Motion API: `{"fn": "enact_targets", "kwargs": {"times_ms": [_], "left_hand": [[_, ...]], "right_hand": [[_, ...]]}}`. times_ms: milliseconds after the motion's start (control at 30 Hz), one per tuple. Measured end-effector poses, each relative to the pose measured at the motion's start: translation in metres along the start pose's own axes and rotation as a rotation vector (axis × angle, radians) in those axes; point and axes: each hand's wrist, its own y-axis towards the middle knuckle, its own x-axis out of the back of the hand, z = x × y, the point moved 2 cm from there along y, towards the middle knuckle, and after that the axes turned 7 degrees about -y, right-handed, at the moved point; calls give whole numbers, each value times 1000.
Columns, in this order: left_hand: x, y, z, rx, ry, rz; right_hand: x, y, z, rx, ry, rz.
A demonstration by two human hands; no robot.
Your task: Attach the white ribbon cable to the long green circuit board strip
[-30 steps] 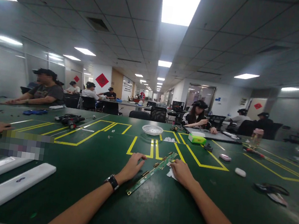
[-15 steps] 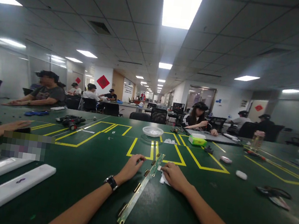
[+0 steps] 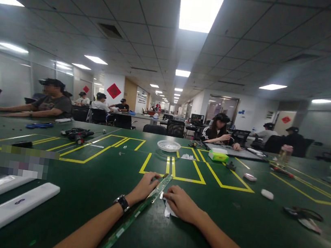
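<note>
A long, narrow green circuit board [image 3: 140, 207] runs diagonally from between my hands down toward the lower left, its near end partly behind my left forearm. My left hand [image 3: 145, 185] has curled fingers against the board's left edge near the far end; its thumb is hard to make out. Close to the board's right edge, my right hand [image 3: 183, 202] pinches a crumpled white tissue [image 3: 168, 210], which hangs below the fingers.
Two white power strips [image 3: 11, 211] lie at left. A white plastic basket [image 3: 169, 146] stands ahead between yellow tape lines. Farther right are a green tissue pack [image 3: 218, 157], a white case [image 3: 267, 194] and a dark strap-like item [image 3: 302, 213]. Co-workers sit across the table.
The circuit board has turned, its near end swinging left and its gold connectors no longer facing up. My right hand has moved left with the tissue. A neighbour's hand has drawn back at left.
</note>
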Motion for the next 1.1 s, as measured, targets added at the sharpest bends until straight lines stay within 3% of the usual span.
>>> {"fn": "enact_targets", "kwargs": {"times_ms": [133,233,300,533,700,833,933,1100], "left_hand": [[-5,-8,-4,11,153,143],[-15,-15,-11,-23,333,282],[-19,-19,-17,-44,391,316],[-20,-21,-27,-11,408,264],[-24,-21,-24,42,440,254],[-29,-19,-20,4,434,279],[-30,-14,-19,-39,419,286],[-31,2,-16,0,328,305]], "right_hand": [[2,-1,-2,15,14,13],[2,-4,-14,-66,-34,19],[2,-6,-22,-137,-54,16],[0,-9,-30,-296,-107,-8],[-6,-8,-32,-320,-89,42],[-8,-8,-35,-328,-59,22],[-8,-8,-36,-326,-32,0],[-7,-9,-39,-319,25,-20]]}}
